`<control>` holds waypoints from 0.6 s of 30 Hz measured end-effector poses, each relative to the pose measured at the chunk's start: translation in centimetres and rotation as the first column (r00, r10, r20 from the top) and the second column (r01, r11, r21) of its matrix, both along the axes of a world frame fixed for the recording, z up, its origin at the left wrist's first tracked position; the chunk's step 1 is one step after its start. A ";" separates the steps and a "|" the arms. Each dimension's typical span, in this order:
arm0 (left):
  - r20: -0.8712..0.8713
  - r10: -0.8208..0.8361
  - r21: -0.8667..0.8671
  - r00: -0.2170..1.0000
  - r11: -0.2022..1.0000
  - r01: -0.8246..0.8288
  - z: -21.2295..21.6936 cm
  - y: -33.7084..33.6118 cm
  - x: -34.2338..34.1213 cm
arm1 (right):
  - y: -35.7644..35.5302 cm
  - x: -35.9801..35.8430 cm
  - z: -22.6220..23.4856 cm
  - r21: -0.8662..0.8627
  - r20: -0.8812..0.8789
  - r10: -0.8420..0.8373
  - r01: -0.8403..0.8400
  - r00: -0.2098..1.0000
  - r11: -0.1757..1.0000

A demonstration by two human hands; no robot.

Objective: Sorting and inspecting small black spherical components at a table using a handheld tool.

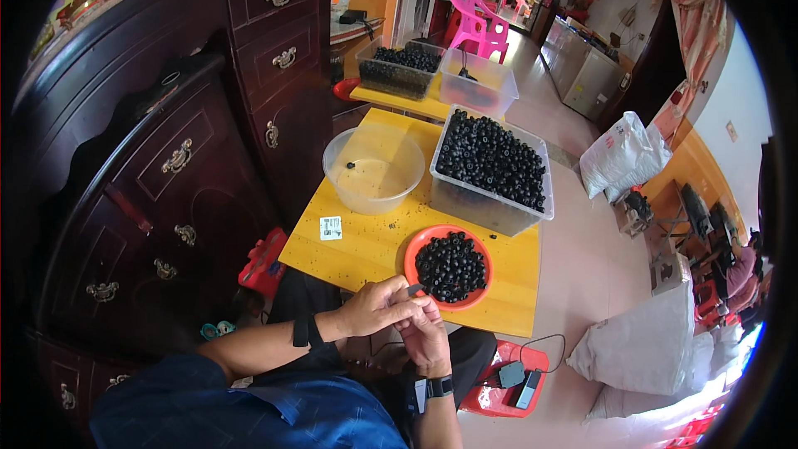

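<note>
My left hand (374,308) and my right hand (425,336) meet at the near edge of the yellow table (357,254), fingertips touching. From the closed fingers of my left hand sticks a short, dark, flat piece (414,289); its kind is not clear. My right hand is closed in a pinch against the left, and what it holds is hidden. Just beyond them sits an orange bowl (413,245) heaped with small black ring-shaped parts (453,266). A clear round tub (337,170) holds one small black part (351,165).
Behind the bowl stands a clear rectangular bin (474,205) full of black parts. Farther back are another filled bin (391,79) and a clear bin (499,87). A dark cabinet (208,199) rises at left. A red stool (499,395) bears small devices; white sacks (636,345) stand right.
</note>
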State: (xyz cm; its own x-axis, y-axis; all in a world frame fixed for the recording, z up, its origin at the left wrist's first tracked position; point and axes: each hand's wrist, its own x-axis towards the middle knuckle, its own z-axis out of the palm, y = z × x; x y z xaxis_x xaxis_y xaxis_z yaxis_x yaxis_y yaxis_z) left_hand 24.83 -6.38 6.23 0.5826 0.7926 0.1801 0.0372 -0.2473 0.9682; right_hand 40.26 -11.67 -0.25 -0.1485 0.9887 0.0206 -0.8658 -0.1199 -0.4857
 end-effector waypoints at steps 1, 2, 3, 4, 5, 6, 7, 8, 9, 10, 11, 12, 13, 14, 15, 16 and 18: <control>-0.007 0.032 -0.025 0.999 0.999 -0.033 0.2 -0.1 0.1 | 0.1 0.1 -0.3 0.014 0.011 0.025 -0.025 1.000 1.000; -0.014 0.064 -0.049 0.998 0.997 -0.064 0.3 -0.1 0.1 | 0.3 0.2 -0.3 0.028 0.022 0.049 -0.049 0.999 0.998; -0.015 0.059 -0.046 0.998 0.997 -0.059 0.4 -0.1 0.1 | 0.1 0.1 0.1 0.015 0.025 0.038 -0.038 0.999 0.999; -0.020 0.050 0.003 0.999 0.999 -0.050 0.5 -0.1 0.1 | 0.2 0.1 0.1 0.018 0.024 0.032 -0.032 0.999 0.999; -0.026 0.040 0.052 0.999 0.998 -0.039 0.5 -0.1 0.0 | 0.3 0.0 0.0 0.008 -0.008 0.040 -0.040 0.999 0.999; -0.025 0.033 0.053 0.999 0.998 -0.032 0.5 0.0 -0.1 | 0.3 0.0 0.2 -0.003 -0.040 0.047 -0.047 0.998 0.999; -0.047 0.021 0.104 0.999 0.994 -0.016 0.3 0.2 -0.2 | 0.4 -0.1 0.5 -0.002 -0.040 0.039 -0.039 0.998 0.999; -0.070 0.010 0.154 0.998 0.988 0.001 0.1 0.3 -0.3 | 0.5 -0.2 0.9 -0.011 -0.018 0.041 -0.041 0.999 0.999; -0.046 -0.008 0.162 0.999 0.987 0.015 0.0 0.4 -0.3 | 0.5 -0.3 1.3 -0.021 0.003 0.042 -0.042 0.999 0.999; -0.047 -0.017 0.162 0.999 0.986 0.025 0.1 0.6 -0.4 | 0.6 -0.1 1.0 -0.021 0.003 0.033 -0.033 0.999 0.999; -0.043 -0.038 0.144 0.998 0.989 0.043 0.2 1.0 -0.5 | 1.0 0.1 0.4 0.001 -0.024 0.066 -0.066 0.998 0.998; -0.040 -0.054 0.126 0.998 0.990 0.058 0.4 1.3 -0.7 | 1.2 0.2 0.3 0.023 -0.050 0.103 -0.102 0.993 0.995; 0.003 -0.099 -0.026 0.995 0.995 0.099 0.4 1.5 -0.8 | 1.4 0.3 0.5 0.016 -0.049 0.129 -0.128 0.990 0.992; -0.003 -0.113 -0.048 0.994 0.992 0.113 0.4 1.9 -0.8 | 1.5 0.2 0.5 0.016 -0.050 0.125 -0.124 0.991 0.992; -0.011 -0.126 -0.055 0.992 0.991 0.126 0.3 2.6 -0.8 | 1.7 0.1 0.5 -0.022 -0.028 0.105 -0.105 0.994 0.994; -0.018 -0.140 -0.063 0.990 0.988 0.138 0.4 3.2 -0.7 | 1.9 0.1 0.6 -0.060 -0.004 0.086 -0.086 0.996 0.994; -0.069 0.034 0.016 0.997 0.999 -0.033 0.5 4.8 -1.3 | 2.3 0.4 1.3 -0.038 0.074 0.077 -0.075 0.994 0.997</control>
State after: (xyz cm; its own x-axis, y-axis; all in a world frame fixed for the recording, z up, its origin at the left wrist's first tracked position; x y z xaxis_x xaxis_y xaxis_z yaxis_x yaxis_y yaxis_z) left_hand 23.54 -1.59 6.74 0.5670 0.8096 0.1519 0.1128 -0.2590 0.9593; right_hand 40.71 -9.39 1.08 -0.2229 0.9744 -0.0279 -0.8148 -0.2019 -0.5434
